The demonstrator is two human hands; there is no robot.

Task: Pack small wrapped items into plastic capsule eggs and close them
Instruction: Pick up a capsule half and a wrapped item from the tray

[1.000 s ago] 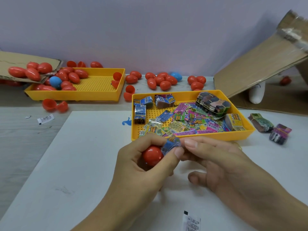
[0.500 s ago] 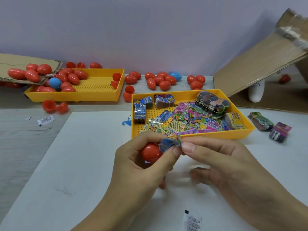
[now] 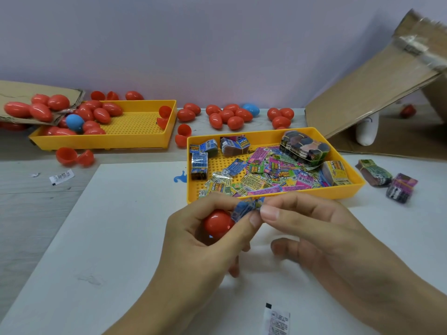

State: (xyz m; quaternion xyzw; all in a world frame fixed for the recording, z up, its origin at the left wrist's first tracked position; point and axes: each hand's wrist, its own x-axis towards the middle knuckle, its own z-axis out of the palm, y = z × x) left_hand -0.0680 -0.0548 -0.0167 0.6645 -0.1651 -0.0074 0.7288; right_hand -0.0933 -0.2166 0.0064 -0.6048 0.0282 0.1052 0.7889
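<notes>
My left hand (image 3: 205, 247) grips a red capsule egg half (image 3: 217, 223) over the white sheet, and its thumb also presses on a small blue wrapped item (image 3: 244, 209). My right hand (image 3: 312, 228) pinches the other end of that blue item between thumb and forefinger. Just behind the hands, a yellow tray (image 3: 348, 192) holds many small colourful wrapped items and a few bundled stacks. How far the item sits inside the egg half is hidden by my fingers.
A second yellow tray (image 3: 135, 141) at the back left holds red eggs and a blue egg (image 3: 75, 122). More red eggs (image 3: 229, 117) lie along the wall. Open egg halves (image 3: 73, 157) sit left. Cardboard (image 3: 372, 93) leans at right, bundles (image 3: 387, 180) beside it. A small sachet (image 3: 277, 321) lies near me.
Both hands have shifted slightly up and toward the tray while keeping hold of the egg half and the blue wrapped item. Nothing else moved.
</notes>
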